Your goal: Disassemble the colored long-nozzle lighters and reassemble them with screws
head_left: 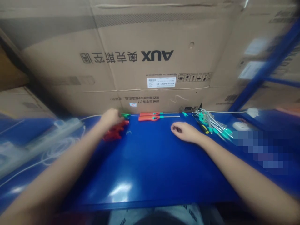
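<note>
My left hand (111,118) reaches over a pile of red plastic pieces (113,132) at the back left of the blue table. Its fingers are blurred and partly hidden, close to a green-handled tool (125,115). My right hand (184,131) rests on the table with its fingers curled in and nothing visible in them. Between the hands, at the back, two orange long-necked lighters (148,118) lie side by side with their metal tubes to the right. Right of my right hand lie a heap of metal tubes with teal parts (214,125) and a black and yellow screwdriver (204,127).
Large cardboard boxes (131,31) stand behind the blue table (145,162). A power strip (58,134) and a coiled white cable (56,150) lie at the left. A small teal piece (185,114) sits at the back. A blue post (264,72) rises at the right.
</note>
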A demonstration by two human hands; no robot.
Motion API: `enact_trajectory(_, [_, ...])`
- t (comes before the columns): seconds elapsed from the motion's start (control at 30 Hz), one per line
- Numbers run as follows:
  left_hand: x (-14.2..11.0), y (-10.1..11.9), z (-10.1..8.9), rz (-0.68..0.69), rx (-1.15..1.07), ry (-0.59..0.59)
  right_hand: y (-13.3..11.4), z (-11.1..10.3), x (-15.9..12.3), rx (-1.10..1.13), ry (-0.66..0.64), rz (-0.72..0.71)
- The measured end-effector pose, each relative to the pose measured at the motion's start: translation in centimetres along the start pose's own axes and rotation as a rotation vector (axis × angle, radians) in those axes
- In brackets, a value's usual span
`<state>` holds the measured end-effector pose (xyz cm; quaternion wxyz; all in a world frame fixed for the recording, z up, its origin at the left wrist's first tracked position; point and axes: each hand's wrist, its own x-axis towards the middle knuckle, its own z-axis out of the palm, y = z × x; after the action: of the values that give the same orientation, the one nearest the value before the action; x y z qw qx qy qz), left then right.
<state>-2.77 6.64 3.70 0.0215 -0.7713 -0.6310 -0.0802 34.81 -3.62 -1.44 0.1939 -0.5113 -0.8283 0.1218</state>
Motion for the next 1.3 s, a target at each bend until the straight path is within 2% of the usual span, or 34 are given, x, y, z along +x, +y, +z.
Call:
enact_trajectory(0.27, [0.5,-0.5,0.2,0.004,0.121,-0.009,-0.1,-0.2,0.0,-0.009,-0.007,-0.011])
enact_trajectory(0.5, [-0.5,1.0,-0.9,0.041,0.198,0.067,0.0,-0.4,-0.1,-0.033,-0.008,-0.017])
enact_trajectory(0.6, [-1.7,2.9,-1.6,0.091,0.182,0.134,-0.3,-0.8,-0.3,-0.065,0.019,-0.025])
enact_trajectory(0.7, [-3.7,5.9,-1.9,0.207,0.136,0.168,-1.2,-1.2,-0.6,-0.089,0.076,-0.047])
enact_trajectory(0.87, [-8.0,12.0,-0.9,0.485,0.051,0.106,-3.7,-1.7,-1.2,0.066,0.179,-0.198])
enact_trajectory(0.97, [-10.0,14.6,0.5,0.648,-0.023,0.044,-4.8,-1.8,-1.5,0.177,0.057,-0.308])
enact_trajectory(1.07, [-10.8,16.2,2.0,0.703,-0.038,0.036,-4.8,-1.7,-1.6,0.163,-0.11,-0.338])
enact_trajectory(1.17, [-10.9,16.9,3.2,0.713,-0.036,0.033,-4.2,-1.4,-1.5,0.11,-0.209,-0.303])
enact_trajectory(1.3, [-10.7,16.3,3.8,0.743,-0.09,0.046,-3.4,-1.5,-1.4,0.081,-0.245,-0.275])
